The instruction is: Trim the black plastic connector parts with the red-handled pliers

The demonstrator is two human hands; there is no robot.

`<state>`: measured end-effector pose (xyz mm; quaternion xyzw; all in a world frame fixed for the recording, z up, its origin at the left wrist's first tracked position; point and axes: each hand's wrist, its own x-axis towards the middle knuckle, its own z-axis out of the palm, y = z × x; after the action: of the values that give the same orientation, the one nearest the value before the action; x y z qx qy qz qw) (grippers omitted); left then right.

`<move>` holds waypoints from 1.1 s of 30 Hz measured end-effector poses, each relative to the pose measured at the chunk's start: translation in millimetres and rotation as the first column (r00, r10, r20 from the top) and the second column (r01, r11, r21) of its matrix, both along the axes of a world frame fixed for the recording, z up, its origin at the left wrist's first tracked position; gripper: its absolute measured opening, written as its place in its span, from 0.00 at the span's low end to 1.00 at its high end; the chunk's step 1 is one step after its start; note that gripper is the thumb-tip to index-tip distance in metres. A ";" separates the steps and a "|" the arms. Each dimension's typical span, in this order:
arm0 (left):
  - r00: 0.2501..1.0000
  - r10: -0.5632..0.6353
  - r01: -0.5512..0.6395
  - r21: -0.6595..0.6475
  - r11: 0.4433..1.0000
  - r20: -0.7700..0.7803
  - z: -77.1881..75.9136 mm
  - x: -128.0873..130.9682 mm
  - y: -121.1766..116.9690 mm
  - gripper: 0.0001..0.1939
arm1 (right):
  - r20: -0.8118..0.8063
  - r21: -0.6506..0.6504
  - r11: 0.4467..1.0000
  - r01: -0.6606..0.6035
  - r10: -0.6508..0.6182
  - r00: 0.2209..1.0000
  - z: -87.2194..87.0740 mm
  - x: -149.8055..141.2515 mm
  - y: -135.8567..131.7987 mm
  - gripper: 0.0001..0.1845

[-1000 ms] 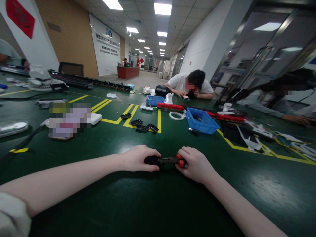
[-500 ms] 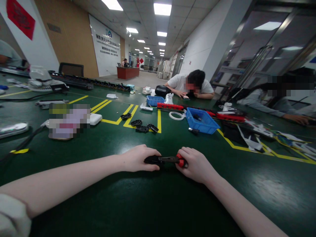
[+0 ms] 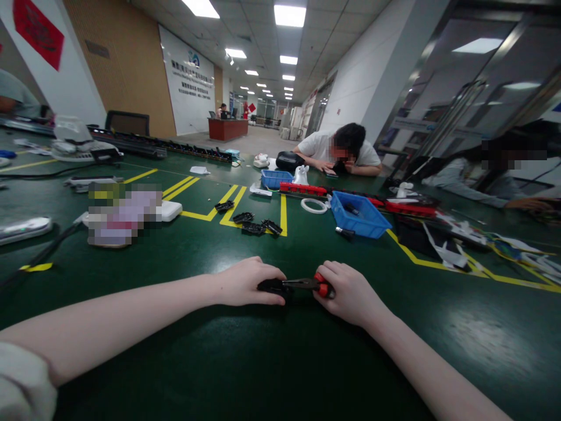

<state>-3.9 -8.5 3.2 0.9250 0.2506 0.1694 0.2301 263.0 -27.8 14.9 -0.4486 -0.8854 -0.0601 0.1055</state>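
Note:
Between thumb and fingers, my left hand grips a small black part, mostly covered by the fingers. My right hand is closed round the red handles of needle-nose pliers. The plier jaws point left and meet the right end of the black part; whether they are clamped on it I cannot tell. Farther off on the green table, several similar-looking black parts lie near yellow tape lines.
Beyond them stand a blue bin with dark items inside, a smaller blue bin and a white ring. A long red strip runs behind. At left lies a white case. Across the table a person leans over a phone.
Both hands, the pliers and the black part keep almost the same place. The whole view has shifted very slightly.

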 end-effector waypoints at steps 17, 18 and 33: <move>1.000 -0.006 0.006 -0.017 1.000 0.004 0.3 -0.9 0.3 0.18 | -0.004 0.006 1.000 -0.009 0.009 1.000 0.6 -0.6 -1.0 0.05; 1.000 -0.008 0.008 -0.018 1.000 0.005 0.1 -0.8 0.3 0.18 | -0.005 0.005 1.000 -0.010 0.010 1.000 0.9 -0.5 -1.1 0.05; 1.000 -0.006 0.006 -0.008 1.000 -0.002 1.6 -0.2 -0.2 0.17 | 0.009 -0.001 1.000 0.001 -0.001 1.000 0.2 -0.4 -0.4 0.05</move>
<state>-4.1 -8.8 4.9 0.9250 0.2488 0.1668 0.2339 262.6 -28.2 15.1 -0.4487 -0.8858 -0.0615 0.1014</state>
